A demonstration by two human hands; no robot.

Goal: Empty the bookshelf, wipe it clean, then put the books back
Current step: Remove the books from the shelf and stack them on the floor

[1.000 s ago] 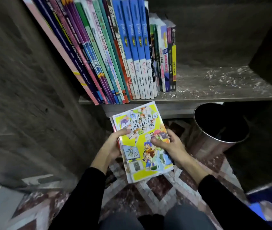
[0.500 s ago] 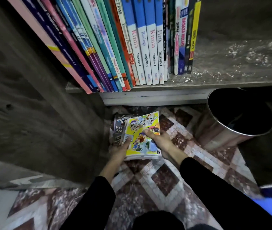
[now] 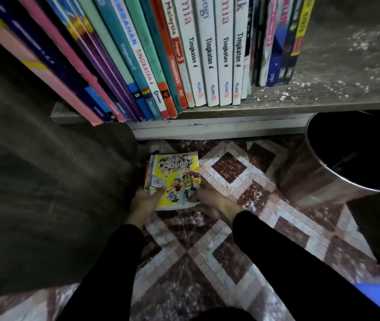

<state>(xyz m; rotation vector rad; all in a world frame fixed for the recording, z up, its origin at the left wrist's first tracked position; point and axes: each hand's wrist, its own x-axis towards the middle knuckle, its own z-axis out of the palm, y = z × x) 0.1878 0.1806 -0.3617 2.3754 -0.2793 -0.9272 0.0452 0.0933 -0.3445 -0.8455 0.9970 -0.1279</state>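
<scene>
Comic stack (image 3: 175, 179) lowered onto patterned floor (image 3: 228, 228)

Above the hands, the shelved books (image 3: 184, 49) are cropped at the top; the comic's (image 3: 176, 179) title is blurred, hiding books stacked beneath.

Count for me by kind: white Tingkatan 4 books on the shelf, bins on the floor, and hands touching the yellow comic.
White Tingkatan 4 books on the shelf: 4
Metal bin: 1
Hands on the yellow comic: 2, left hand and right hand
Total: 7
</scene>
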